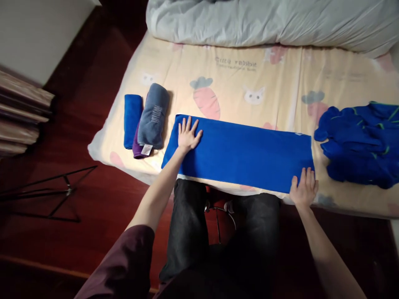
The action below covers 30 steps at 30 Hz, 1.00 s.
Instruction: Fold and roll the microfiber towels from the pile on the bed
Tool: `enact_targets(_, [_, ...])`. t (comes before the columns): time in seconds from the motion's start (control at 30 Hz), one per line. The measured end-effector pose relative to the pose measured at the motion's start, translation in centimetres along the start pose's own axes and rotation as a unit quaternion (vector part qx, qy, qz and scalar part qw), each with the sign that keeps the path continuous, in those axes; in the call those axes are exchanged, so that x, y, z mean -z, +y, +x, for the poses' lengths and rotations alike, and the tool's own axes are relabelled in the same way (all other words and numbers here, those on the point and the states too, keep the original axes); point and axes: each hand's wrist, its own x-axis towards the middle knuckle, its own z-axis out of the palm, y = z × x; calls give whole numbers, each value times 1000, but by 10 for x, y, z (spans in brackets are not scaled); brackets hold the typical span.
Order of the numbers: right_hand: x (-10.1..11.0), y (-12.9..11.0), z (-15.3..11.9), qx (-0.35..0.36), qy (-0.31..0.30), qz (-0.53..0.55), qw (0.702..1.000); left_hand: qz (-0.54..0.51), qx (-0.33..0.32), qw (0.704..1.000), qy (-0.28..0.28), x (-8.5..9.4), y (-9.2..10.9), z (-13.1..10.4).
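Observation:
A blue towel (240, 151) lies folded into a long flat strip along the bed's near edge. My left hand (188, 135) rests on its left end, palm down with the fingers spread. At the towel's near right corner lies my right hand (303, 188), its fingers stretched out over the edge of the cloth. Left of the strip are a rolled grey towel (154, 112) with a white label, a purple towel (137, 148) partly hidden under it, and a small folded blue towel (132, 120). To the right sits a crumpled blue cloth (364, 145) with green lines.
The bed sheet (243, 91) is pale yellow with carrots and rabbits. A grey-white quilt (249, 20) is bunched along the far side. Black tripod legs (67, 191) stand on the dark red floor (102, 199) at the left, below stacked panels (21, 112).

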Motion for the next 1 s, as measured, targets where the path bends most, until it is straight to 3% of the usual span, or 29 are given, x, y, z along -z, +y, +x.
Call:
enact_targets(0.17, [3,-3,1,9,0,-19,1000,-7,20,1000,-9,14,-21,14])
enact_targets(0.43, [18,-18,3,-31,-81,-67,994,-23,9,997,-77,33,-44,23])
enact_targets(0.6, [29,-15,6,-49,-131,-35,990,4,11,998,-64,40,-35,14])
enact_targets(0.7, [37,-31,21,-82,-119,-4,989,18,35,998,-44,42,-27,9])
enact_targets(0.8, [37,-88,46,-64,-63,53,995,22,41,998,-38,41,-24,8])
enact_targets(0.9, [23,-187,71,80,-84,129,985,29,49,998,-35,42,-21,7])
enact_targets(1.0, [0,-286,80,232,-134,100,958,42,48,997,-40,46,-16,6])
